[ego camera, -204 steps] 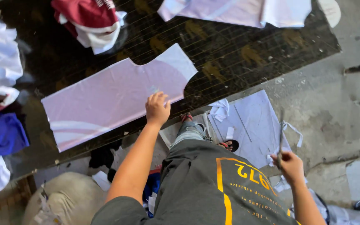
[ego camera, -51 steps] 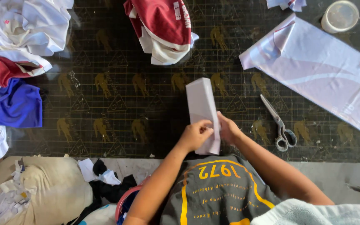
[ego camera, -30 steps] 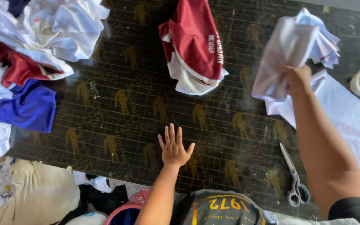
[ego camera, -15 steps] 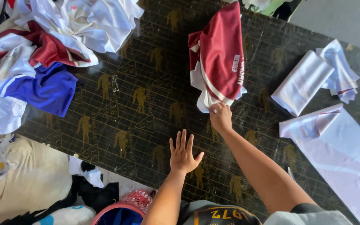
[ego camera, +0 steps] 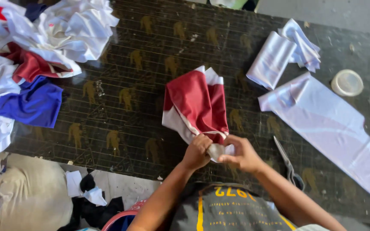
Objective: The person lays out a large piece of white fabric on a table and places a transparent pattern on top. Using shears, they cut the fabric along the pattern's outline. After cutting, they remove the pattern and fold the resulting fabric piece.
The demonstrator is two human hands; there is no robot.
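A crumpled red and white garment (ego camera: 195, 107) lies on the dark cutting mat (ego camera: 138, 60) in front of me. My left hand (ego camera: 197, 151) grips its near white edge. My right hand (ego camera: 241, 154) pinches the same bunched edge just to the right. Both hands meet at the garment's near corner, close to the mat's front edge. A folded white cloth (ego camera: 273, 60) lies at the upper right, away from both hands.
Scissors (ego camera: 288, 164) lie on the mat right of my right hand. A large flat white cloth piece (ego camera: 335, 132) spreads to the right, with a round tape roll (ego camera: 347, 82) beyond it. A heap of white, red and blue garments (ego camera: 26, 64) fills the left side. A beige sack (ego camera: 26, 201) sits below the table.
The red and white garment has been pulled from the far side toward me. My left hand, flat and open on the mat before, now grips the garment beside my right hand.
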